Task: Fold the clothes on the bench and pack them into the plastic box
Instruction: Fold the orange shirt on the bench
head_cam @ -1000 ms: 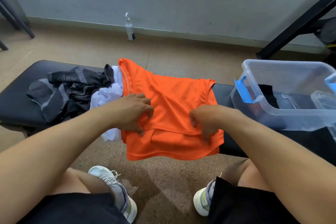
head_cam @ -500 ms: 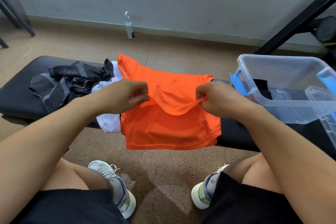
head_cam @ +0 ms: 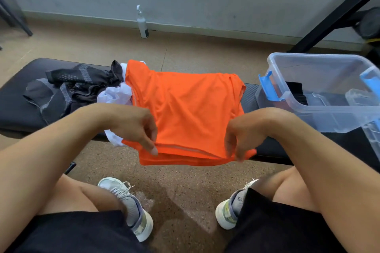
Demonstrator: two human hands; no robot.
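2 hands – left hand (head_cam: 133,127), right hand (head_cam: 244,133) – pinching orange shirt (head_cam: 189,109)

The shirt (head_cam: 185,109) lies on the tabletop (head_cam: 16,109) between left hand (head_cam: 133,127) and right hand (head_cam: 244,131); the plastic box (head_cam: 320,113) stands right of the right hand.

I see a black padded bench (head_cam: 18,107) carrying an orange shirt (head_cam: 185,109) at its middle, with a crumpled white garment (head_cam: 117,94) and a black-and-grey garment (head_cam: 67,90) left of that shirt and a clear plastic box (head_cam: 320,117) right of it.
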